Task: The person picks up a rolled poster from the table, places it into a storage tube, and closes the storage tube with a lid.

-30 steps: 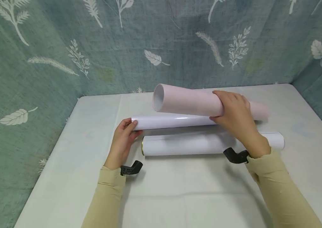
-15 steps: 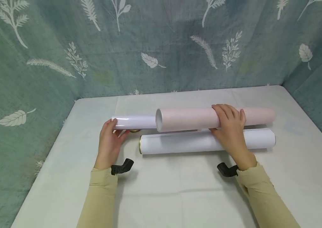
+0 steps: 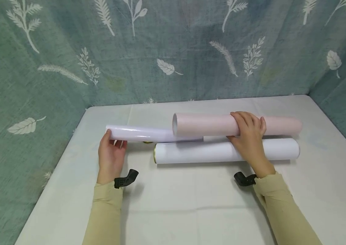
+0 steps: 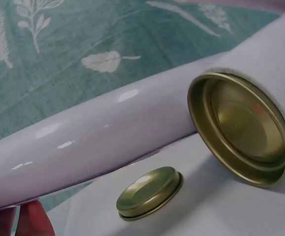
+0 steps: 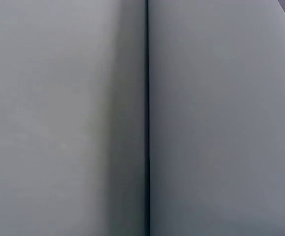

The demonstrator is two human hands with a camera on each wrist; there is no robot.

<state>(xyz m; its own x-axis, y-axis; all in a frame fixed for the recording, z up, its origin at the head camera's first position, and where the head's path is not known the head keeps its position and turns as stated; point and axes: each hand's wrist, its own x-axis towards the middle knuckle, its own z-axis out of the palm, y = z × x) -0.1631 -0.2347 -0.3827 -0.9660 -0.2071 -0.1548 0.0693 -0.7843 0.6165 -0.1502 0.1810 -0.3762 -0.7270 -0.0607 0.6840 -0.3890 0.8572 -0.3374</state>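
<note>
My left hand (image 3: 110,158) holds the left end of a glossy white roll (image 3: 139,133), thumb on the near side and fingers beneath. The roll's right end passes under the left part of a pink tube (image 3: 203,124), which hides some of it. Across the middle of that pink tube lies my right hand (image 3: 249,141), gripping it from above. Its left end is hollow. Nearest to me, a white tube (image 3: 197,152) lies on the table, passing behind my right wrist. The left wrist view shows its gold metal end cap (image 4: 250,125).
A loose gold lid (image 4: 147,194) lies on the white-covered table (image 3: 173,204), beneath the glossy roll. A green leaf-patterned cloth (image 3: 191,51) hangs behind the table and along both sides. Pale surfaces alone fill most of the right wrist view.
My left hand has drawn the glossy roll leftward, exposing its right end and the gold lid. My right hand has lowered and levelled the pink tube, which was tilted.
</note>
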